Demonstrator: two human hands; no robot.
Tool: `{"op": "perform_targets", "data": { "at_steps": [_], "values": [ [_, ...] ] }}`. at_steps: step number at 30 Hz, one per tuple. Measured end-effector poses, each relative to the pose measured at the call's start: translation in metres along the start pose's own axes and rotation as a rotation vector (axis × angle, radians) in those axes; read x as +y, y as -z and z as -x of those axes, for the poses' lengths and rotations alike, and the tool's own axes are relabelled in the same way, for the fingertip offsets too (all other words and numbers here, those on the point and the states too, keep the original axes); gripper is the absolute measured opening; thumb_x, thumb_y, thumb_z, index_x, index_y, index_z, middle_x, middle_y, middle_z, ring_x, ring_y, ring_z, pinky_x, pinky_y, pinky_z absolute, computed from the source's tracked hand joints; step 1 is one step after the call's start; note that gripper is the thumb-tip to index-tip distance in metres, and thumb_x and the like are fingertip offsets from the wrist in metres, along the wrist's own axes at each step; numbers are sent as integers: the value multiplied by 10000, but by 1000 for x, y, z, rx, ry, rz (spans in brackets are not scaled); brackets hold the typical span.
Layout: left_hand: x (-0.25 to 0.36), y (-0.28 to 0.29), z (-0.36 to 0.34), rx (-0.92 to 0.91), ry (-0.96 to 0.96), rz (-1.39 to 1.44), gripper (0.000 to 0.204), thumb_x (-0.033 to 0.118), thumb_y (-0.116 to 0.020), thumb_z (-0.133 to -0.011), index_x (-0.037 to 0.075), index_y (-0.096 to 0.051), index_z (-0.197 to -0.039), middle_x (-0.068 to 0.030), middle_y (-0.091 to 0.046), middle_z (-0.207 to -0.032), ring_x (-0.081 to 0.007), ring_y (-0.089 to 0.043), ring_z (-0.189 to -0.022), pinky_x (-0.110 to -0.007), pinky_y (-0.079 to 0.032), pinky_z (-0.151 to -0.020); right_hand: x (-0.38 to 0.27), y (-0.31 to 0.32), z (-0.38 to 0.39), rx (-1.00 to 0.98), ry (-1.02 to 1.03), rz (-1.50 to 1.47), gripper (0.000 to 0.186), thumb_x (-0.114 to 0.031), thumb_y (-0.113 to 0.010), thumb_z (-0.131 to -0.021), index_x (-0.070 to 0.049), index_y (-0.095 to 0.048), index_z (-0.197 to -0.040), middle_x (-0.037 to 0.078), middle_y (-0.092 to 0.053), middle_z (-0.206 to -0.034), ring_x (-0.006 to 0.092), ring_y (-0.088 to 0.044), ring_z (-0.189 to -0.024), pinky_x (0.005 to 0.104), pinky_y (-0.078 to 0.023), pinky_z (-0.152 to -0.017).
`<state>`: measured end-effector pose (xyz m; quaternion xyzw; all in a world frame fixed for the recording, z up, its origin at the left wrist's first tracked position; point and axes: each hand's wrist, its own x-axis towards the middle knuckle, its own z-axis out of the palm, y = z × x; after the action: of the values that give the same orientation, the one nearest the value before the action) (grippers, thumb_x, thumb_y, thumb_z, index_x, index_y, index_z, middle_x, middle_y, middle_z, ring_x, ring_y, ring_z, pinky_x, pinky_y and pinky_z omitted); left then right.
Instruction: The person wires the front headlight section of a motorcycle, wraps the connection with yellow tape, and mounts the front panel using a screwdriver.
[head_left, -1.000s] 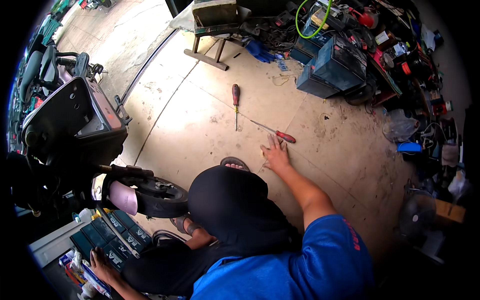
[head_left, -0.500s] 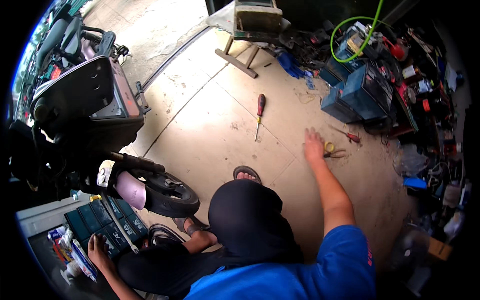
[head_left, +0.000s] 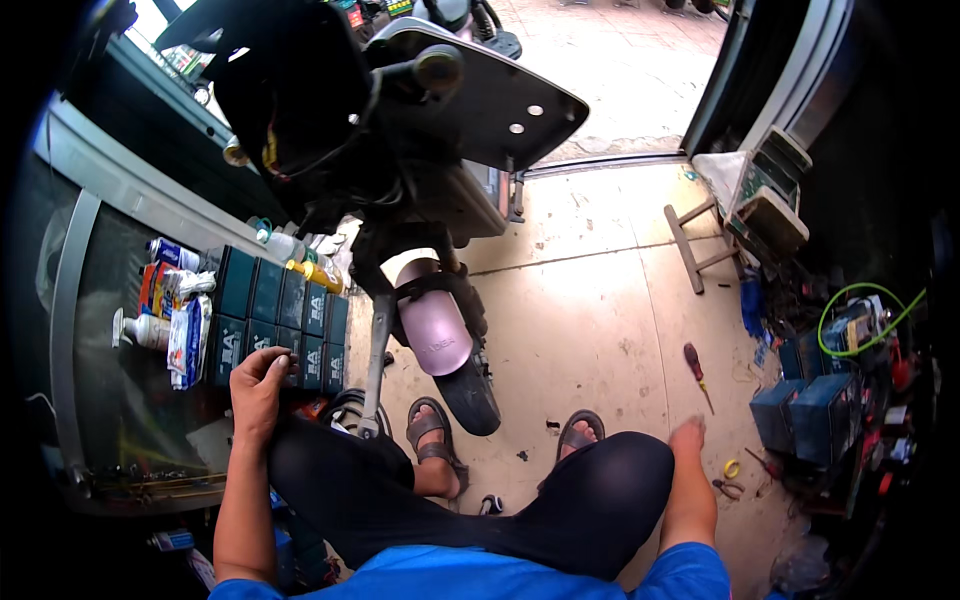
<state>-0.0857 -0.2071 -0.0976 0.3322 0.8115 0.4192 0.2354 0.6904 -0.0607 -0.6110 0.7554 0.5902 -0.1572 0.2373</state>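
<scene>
Left fingers (head_left: 266, 358) curled, right fingers (head_left: 690, 427) blurred, near screwdriver (head_left: 693, 364)

Lettering visible in three spots. Pink front fender (head_left: 433, 335): one line of capitals across it, toward the lower edge. Teal batteries (head_left: 266, 290): bold pale capitals plus smaller print, repeated block to block, clearest at the stack's front edge. Blue-and-white packet (head_left: 188, 345), by the stack's left edge: coloured print, too small to make out.

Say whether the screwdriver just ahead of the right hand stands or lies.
Lying: the screwdriver stretches handle to tip along the floor.
</scene>
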Motion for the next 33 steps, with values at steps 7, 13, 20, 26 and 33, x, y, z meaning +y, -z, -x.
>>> {"op": "perform_targets", "data": {
  "at_steps": [7,13,20,26,33],
  "values": [
    [9,-3,19,-165,-68,0,210,123,-686,-1047,-19,-740,-1192,-75,-798,-1052,-124,-735,-949,-263,-566,-807,-13,65,87,-78,111,-392,397,-285,-745,-933,8,-768,-1200,281,-741,-1241,430,-724,-1163,490,-559,-1042],
    [38,-22,40,-408,-56,-226,456,204,-746,-1016,-64,-652,-1372,-178,-750,-1283,-228,-717,-1180,-362,-561,-1030,-139,255,136,19,463,-634,501,-307,-762,-943,14,-720,-1326,285,-760,-1178,371,-750,-1123,431,-573,-974],
    [71,-45,33,-511,-126,-242,606,290,-759,-987,-102,-603,-1422,-289,-713,-1314,-317,-734,-1177,-383,-578,-1012,-216,495,257,-131,825,-1255,449,-200,-677,-1064,58,-629,-1428,140,-714,-1333,230,-723,-1164,353,-600,-980],
    [92,-74,-2,-145,-278,212,372,146,-726,-992,-90,-691,-1278,-152,-782,-1120,-192,-741,-969,-334,-595,-875,-285,553,351,-241,969,-1408,396,-315,-709,-1062,37,-705,-1243,156,-755,-1201,227,-747,-1092,341,-610,-944],
    [71,-97,-21,4,-25,755,264,104,-689,-1020,-66,-713,-1221,-125,-783,-1056,-164,-743,-900,-286,-575,-768,-346,486,351,-236,945,-1446,384,-373,-714,-1060,-4,-753,-961,123,-789,-1021,189,-751,-958,333,-612,-871]
  ]
}}
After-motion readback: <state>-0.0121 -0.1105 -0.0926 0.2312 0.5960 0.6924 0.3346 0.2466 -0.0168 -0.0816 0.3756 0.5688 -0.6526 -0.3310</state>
